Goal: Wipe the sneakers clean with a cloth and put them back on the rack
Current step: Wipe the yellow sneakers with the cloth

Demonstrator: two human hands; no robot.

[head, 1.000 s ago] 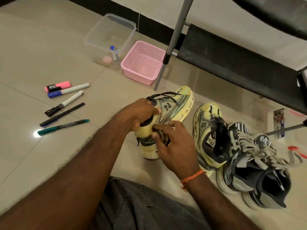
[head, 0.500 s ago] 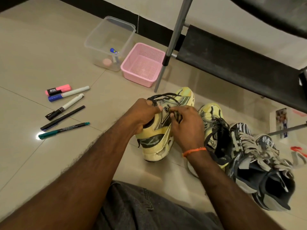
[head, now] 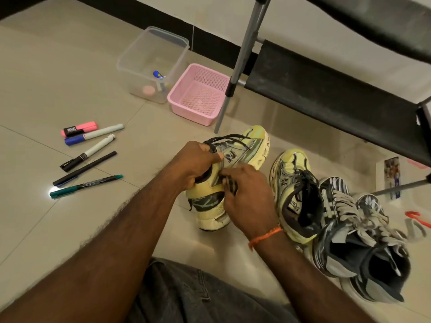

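A yellow sneaker (head: 250,149) stands tilted on the floor, heel toward me. My left hand (head: 194,163) grips it at the collar, fingers inside the opening. My right hand (head: 248,195) presses a small dark checked cloth (head: 229,185) against the sneaker's side and pinches it. The matching yellow sneaker (head: 295,190) lies on the floor to the right. Beside that lie two dark sneakers with grey laces (head: 349,231). The black shoe rack (head: 326,94) stands behind them.
A pink basket (head: 198,95) and a clear plastic box (head: 151,64) stand by the wall next to the rack's grey leg (head: 235,75). Several markers and pens (head: 88,157) lie on the tiled floor to the left. My grey trouser leg (head: 198,297) shows at the bottom.
My right hand has slid the cloth back down the sneaker's side from near the laces toward the heel. My left hand keeps its hold on the collar.
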